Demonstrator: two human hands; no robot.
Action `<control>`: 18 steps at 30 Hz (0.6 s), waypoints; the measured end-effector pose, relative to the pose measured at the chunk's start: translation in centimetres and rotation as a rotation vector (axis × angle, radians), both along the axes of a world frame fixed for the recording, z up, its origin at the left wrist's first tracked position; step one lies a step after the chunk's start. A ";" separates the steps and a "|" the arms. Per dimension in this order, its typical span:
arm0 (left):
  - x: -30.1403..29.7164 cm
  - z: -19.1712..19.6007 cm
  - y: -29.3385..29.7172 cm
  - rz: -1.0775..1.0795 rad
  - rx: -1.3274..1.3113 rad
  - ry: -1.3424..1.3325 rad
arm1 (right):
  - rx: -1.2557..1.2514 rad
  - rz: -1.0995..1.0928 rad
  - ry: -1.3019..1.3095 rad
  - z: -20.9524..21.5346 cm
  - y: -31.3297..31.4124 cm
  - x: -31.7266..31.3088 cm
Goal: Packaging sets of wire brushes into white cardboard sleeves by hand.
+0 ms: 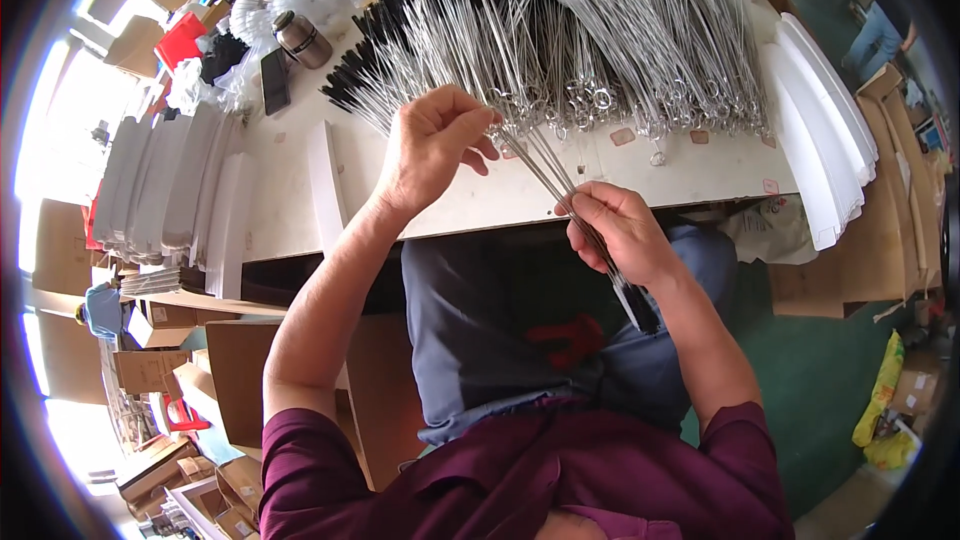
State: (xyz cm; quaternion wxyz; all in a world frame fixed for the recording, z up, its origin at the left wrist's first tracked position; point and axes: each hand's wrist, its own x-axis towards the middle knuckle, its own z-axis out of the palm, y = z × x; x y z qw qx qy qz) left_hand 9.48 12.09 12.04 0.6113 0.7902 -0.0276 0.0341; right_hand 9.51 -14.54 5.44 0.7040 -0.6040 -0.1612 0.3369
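A small bundle of thin wire brushes [542,168] slants in front of me, with metal shafts, ring ends at the upper left and black bristles at the lower right. My right hand [622,232] is closed around its shafts near the bristles. Up at the ring ends, my left hand [437,143] is closed in a pinch with thumb and forefinger. Just beyond both hands lies a large heap of black-bristled brushes [440,25], rings toward me. To its right, white-bristled brushes [650,35] are heaped the same way.
Long white cartons [175,185] stand stacked on the left of the white table [470,210], more white cartons [815,125] on the right. A flask [302,40] and a phone [274,81] lie at the back left. Cardboard boxes flank me; a person [880,35] is at far right.
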 end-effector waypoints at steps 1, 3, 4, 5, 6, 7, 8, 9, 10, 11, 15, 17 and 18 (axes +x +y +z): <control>-0.2 0.5 -0.5 -0.010 -0.176 0.077 | -0.007 -0.004 0.010 -0.2 -0.1 -0.1; -0.4 1.4 -0.9 -0.052 -0.425 0.202 | 0.008 -0.032 0.022 -0.5 0.1 -0.1; -0.5 1.3 -0.6 -0.072 -0.511 0.206 | 0.003 -0.029 0.035 -0.6 0.2 -0.3; -0.8 1.5 -0.2 -0.088 -0.552 0.186 | 0.000 -0.023 0.054 -0.5 0.5 -0.4; -1.1 1.8 0.0 -0.108 -0.596 0.163 | -0.008 -0.021 0.069 -0.4 0.5 -0.3; -1.1 2.4 0.1 -0.118 -0.623 0.152 | 0.012 -0.009 0.073 -0.8 0.0 0.0; -1.4 3.0 0.3 -0.129 -0.614 0.128 | 0.004 -0.019 0.079 -1.2 -0.4 0.1; -1.7 3.9 0.6 -0.111 -0.587 0.095 | 0.013 -0.092 0.065 -1.7 -0.6 0.1; -2.1 4.8 0.7 -0.096 -0.560 0.061 | 0.022 -0.168 0.049 -2.3 -0.9 0.3; -2.4 5.8 1.1 -0.104 -0.568 0.016 | -0.034 -0.215 -0.297 -3.7 -1.5 0.9; -4.3 8.5 1.2 -0.133 -0.503 -0.195 | -0.267 -0.416 -0.375 -3.1 -3.9 0.9; -5.7 9.8 0.8 -0.128 -0.455 -0.269 | -0.194 -0.573 -0.252 -3.3 -4.6 0.6; -6.4 10.1 0.4 -0.132 -0.457 -0.274 | -0.195 -0.577 -0.258 -3.1 -4.8 0.3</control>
